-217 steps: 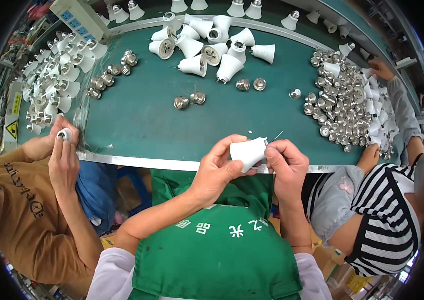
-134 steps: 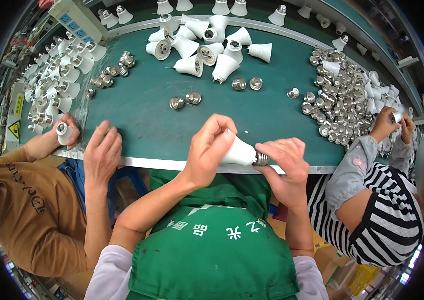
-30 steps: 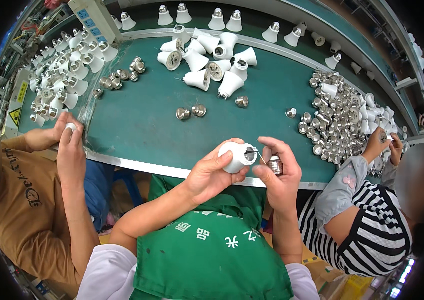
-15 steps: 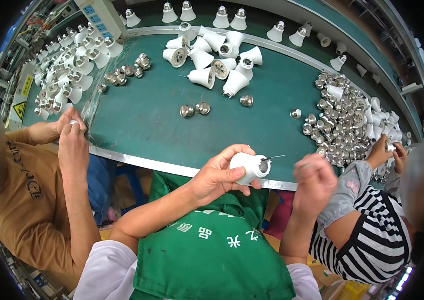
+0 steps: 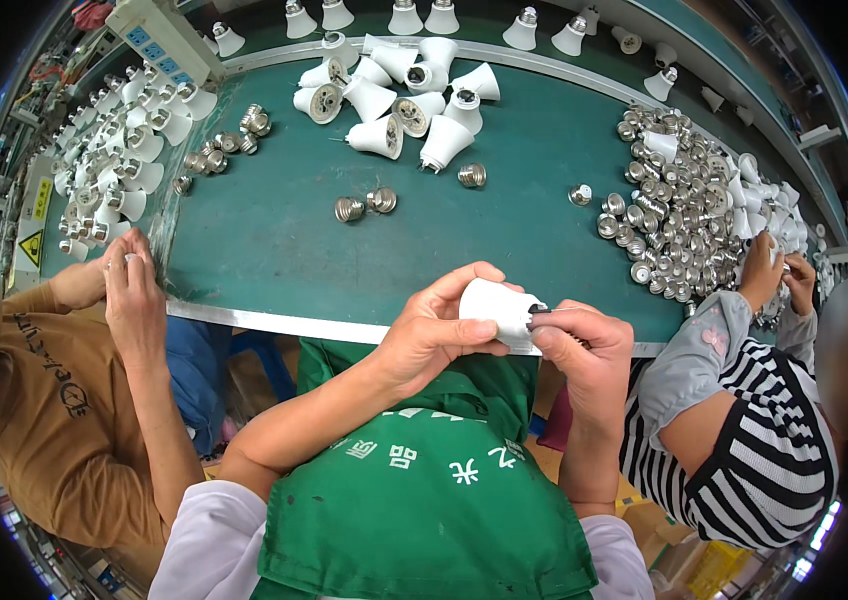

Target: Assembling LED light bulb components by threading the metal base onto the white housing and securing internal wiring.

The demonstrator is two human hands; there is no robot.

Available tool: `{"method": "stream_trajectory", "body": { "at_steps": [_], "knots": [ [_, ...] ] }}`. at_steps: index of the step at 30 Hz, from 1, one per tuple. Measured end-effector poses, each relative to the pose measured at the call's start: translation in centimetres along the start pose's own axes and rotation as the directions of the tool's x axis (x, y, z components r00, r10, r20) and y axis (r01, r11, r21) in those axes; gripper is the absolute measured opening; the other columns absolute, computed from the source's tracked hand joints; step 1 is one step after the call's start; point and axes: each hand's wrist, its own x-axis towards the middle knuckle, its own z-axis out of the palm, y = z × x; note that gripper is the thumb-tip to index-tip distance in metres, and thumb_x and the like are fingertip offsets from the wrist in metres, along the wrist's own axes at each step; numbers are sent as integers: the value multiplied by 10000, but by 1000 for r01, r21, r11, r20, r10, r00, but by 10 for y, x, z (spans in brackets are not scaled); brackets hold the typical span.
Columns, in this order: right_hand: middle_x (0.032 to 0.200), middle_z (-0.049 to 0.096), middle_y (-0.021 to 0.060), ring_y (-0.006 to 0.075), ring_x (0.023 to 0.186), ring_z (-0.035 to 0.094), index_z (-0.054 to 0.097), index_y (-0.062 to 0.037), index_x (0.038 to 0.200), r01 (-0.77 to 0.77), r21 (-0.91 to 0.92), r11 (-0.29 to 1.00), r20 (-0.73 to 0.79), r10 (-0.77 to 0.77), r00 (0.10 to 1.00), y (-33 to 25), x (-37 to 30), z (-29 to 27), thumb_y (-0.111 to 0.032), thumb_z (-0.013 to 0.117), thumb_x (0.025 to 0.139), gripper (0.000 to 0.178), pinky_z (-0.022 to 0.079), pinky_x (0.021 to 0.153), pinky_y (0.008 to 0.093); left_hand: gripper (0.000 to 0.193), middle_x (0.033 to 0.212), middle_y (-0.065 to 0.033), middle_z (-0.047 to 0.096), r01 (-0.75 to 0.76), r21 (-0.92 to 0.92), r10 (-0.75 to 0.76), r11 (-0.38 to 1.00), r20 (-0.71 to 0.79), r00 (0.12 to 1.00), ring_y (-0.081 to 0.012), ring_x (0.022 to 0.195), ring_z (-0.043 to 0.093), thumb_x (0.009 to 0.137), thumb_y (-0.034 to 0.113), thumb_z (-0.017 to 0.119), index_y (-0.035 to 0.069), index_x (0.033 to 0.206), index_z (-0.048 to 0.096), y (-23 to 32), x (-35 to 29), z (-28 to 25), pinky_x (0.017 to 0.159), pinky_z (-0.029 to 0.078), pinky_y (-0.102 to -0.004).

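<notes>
My left hand (image 5: 431, 335) is wrapped round a white bulb housing (image 5: 496, 308), held tilted on its side above the table's near edge, its narrow neck facing right. Dark parts and a thin wire (image 5: 538, 309) show at the neck opening. Right at that opening, the thumb and forefinger of my right hand (image 5: 589, 345) are pinched together; what lies between them is mostly hidden, with a bit of something dark showing by the fingers. Beyond my hands, metal screw caps (image 5: 381, 200) lie on the green table (image 5: 274, 240), below a heap of white bulb housings (image 5: 368, 98).
A large pile of screw caps (image 5: 659, 200) and housings covers the right side. Capped bulb housings (image 5: 134, 140) crowd the far left; others stand on the conveyor belt (image 5: 489, 28) behind. Co-workers sit close on both sides, one in a brown shirt (image 5: 84, 420), one in striped clothing (image 5: 734, 450).
My right hand has moved left and up to the housing's neck, where its fingers are pinched. My left hand still holds the housing, turned slightly. The whole view has shifted a little.
</notes>
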Motion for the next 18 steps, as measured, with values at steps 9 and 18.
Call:
{"method": "stream_trajectory", "body": {
  "at_steps": [9, 18],
  "knots": [
    [618, 506, 21, 78, 550, 427, 611, 29, 770, 139, -145, 980, -377, -185, 908, 24, -12, 20, -17, 663, 731, 80, 311, 479, 214, 419, 1101, -73, 513, -280, 184, 296, 942, -67, 953, -157, 1006, 522, 789, 78, 637, 31, 1163, 454, -27, -7, 15, 840, 482, -299],
    [623, 512, 32, 71, 529, 413, 618, 47, 796, 65, -155, 986, -227, -100, 969, 0, -12, 10, 9, 612, 744, 65, 304, 458, 216, 518, 1182, -130, 489, -190, 55, 190, 980, 13, 982, -218, 1067, 506, 793, 110, 640, 24, 1247, 407, -13, -7, -2, 879, 481, -378]
  ]
}}
